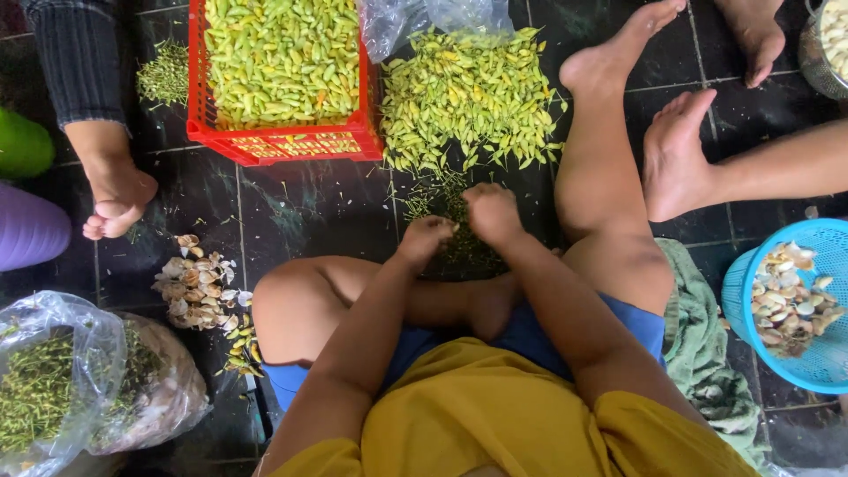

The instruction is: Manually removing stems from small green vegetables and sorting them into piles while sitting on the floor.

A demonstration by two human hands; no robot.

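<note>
My left hand (424,238) and my right hand (491,212) are close together low over the dark tiled floor, both with fingers curled. They pinch a small green chili between them; it is mostly hidden by the fingers. Under and just past the hands lies a small heap of green stems (459,243). Beyond it spreads a loose pile of yellow-green chilies (468,93). I sit on the floor with my knees spread to either side of my arms.
A red crate (283,141) full of chilies stands at the back left. Garlic skins (199,287) lie left of my knee, beside a plastic bag of stems (53,389). A blue basket (817,300) of garlic peels is at right. Other people's feet (676,155) and an arm (110,177) are nearby.
</note>
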